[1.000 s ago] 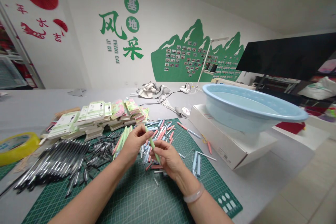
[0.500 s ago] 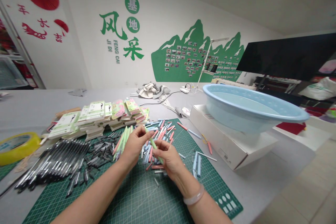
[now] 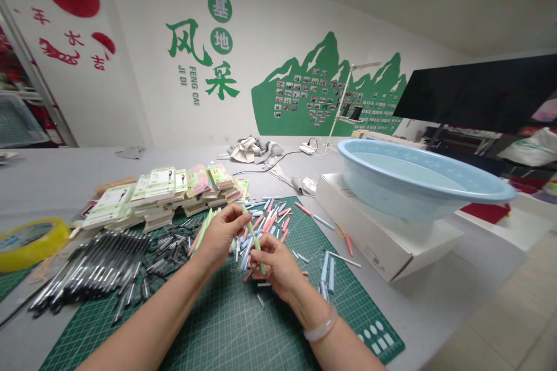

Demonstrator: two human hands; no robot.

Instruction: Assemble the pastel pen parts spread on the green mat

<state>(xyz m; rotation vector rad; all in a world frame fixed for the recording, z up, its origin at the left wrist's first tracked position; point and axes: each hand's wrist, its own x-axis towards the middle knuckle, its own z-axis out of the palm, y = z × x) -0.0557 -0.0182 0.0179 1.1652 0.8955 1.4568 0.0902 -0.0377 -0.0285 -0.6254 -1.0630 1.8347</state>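
A light green pen (image 3: pixel 255 240) is held between my two hands over the cutting mat (image 3: pixel 226 324). My left hand (image 3: pixel 224 232) pinches its upper end, and my right hand (image 3: pixel 276 264) grips the lower part. Whether it is one piece or two parts meeting, I cannot tell. Beneath and behind the hands lies a pile of pink, blue and white pen parts (image 3: pixel 272 217). Just left of my left hand, several green pens (image 3: pixel 208 223) lie side by side, partly covered by it.
Black pens (image 3: pixel 93 269) lie in a row at left, near yellow tape (image 3: pixel 32 243). Stacked small boxes (image 3: pixel 159 185) stand behind. At right, a blue basin (image 3: pixel 418 179) rests on a white box (image 3: pixel 383 243). Blue pen parts (image 3: pixel 327 272) lie on the mat's right side.
My hands have drawn slightly apart along the green pen, and more of it shows between them. The pile and the other things have stayed in place.
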